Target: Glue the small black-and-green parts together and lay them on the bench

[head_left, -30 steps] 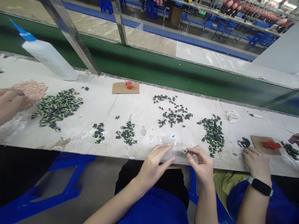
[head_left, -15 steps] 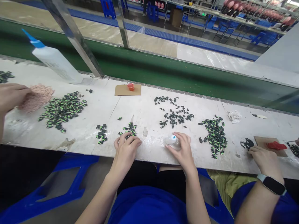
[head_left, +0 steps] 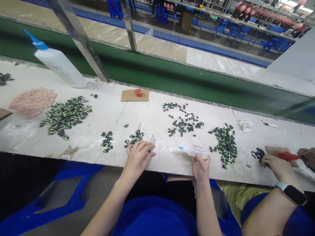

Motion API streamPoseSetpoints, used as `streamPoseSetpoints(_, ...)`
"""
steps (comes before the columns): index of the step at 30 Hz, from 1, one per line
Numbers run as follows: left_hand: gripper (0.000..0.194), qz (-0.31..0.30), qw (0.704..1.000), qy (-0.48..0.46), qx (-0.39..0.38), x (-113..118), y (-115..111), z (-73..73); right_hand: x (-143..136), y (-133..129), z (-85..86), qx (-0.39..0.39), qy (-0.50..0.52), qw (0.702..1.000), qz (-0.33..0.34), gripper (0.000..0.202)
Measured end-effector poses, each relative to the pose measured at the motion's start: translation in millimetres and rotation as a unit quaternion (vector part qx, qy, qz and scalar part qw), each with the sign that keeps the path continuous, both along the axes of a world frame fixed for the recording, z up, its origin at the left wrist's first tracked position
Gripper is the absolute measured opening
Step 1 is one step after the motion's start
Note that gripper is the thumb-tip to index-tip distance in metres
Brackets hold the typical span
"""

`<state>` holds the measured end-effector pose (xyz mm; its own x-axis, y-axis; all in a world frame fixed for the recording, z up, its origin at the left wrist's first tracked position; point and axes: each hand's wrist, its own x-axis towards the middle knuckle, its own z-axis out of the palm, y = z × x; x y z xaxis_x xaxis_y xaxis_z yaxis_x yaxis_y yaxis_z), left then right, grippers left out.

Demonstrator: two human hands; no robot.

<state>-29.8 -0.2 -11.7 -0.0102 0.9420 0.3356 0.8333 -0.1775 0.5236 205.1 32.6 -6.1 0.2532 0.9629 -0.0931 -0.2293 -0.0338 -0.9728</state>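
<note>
In my right hand (head_left: 201,166) is a small clear bottle (head_left: 198,151), tipped on its side with its blue tip pointing left. My left hand (head_left: 140,155) pinches a small dark piece (head_left: 149,151) between thumb and fingers, just over the front part of the white table (head_left: 157,167). A small cluster of black and green pieces (head_left: 134,137) lies right behind my left hand. Several small black pieces (head_left: 183,126) are scattered beyond the bottle.
Black-green piles lie at left (head_left: 66,116) and right (head_left: 225,144), beside pink pieces (head_left: 33,101). A large white bottle (head_left: 60,67) and a red cup (head_left: 138,92) on cardboard stand behind. At right, another person's hands (head_left: 280,168) work near a red object (head_left: 287,156).
My right hand has picked up the small bottle and tipped it sideways. My left hand has moved slightly right with a dark piece. The other person's hand at far left has gone.
</note>
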Motion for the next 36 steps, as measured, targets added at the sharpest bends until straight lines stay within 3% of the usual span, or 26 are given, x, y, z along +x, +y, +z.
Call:
streamPoseSetpoints(3, 0.009, 0.0, 1.0, 0.009, -0.02, -18.2, -1.6, 0.5, -2.5, 4.4, 3.0, -0.019, 0.087, 0.995, -0.045, 0.032)
streamPoseSetpoints(6, 0.012, -0.017, 0.999, 0.013, -0.026, -25.2, -0.2, 0.4, -6.7, 6.1, 8.2, -0.024, 0.108, 0.993, -0.045, 0.032)
streamPoseSetpoints(10, 0.013, -0.04, 0.999, 0.001, -0.025, -13.1, 3.4, 1.6, -12.6, 1.7, 8.4, -0.021, 0.048, 0.998, -0.041, 0.029)
streamPoseSetpoints(15, 0.008, -0.087, 0.994, -0.04, -0.048, 22.7, 7.2, -0.1, -19.6, -6.2, 3.0, -0.011, -0.099, 0.994, -0.036, 0.03)
streamPoseSetpoints(18, 0.011, -0.071, 0.993, -0.074, -0.053, 36.4, 7.3, -5.3, -22.6, -8.9, 1.9, -0.009, -0.152, 0.988, -0.035, 0.033)
streamPoseSetpoints(21, 0.021, -0.066, 0.99, -0.113, -0.054, 38.2, 5.1, -10.2, -24.3, -10.1, 1.8, -0.008, -0.168, 0.985, -0.04, 0.033)
streamPoseSetpoints(28, 0.016, -0.041, 0.982, -0.173, -0.066, 38.4, 2.3, -12.9, -27.0, -11.2, 5.0, -0.019, -0.192, 0.981, -0.015, 0.026)
streamPoseSetpoints(36, 0.012, -0.033, 0.982, -0.175, -0.058, 38.4, 3.0, -9.8, -27.7, -9.7, 5.8, -0.032, -0.2, 0.979, -0.002, 0.025)
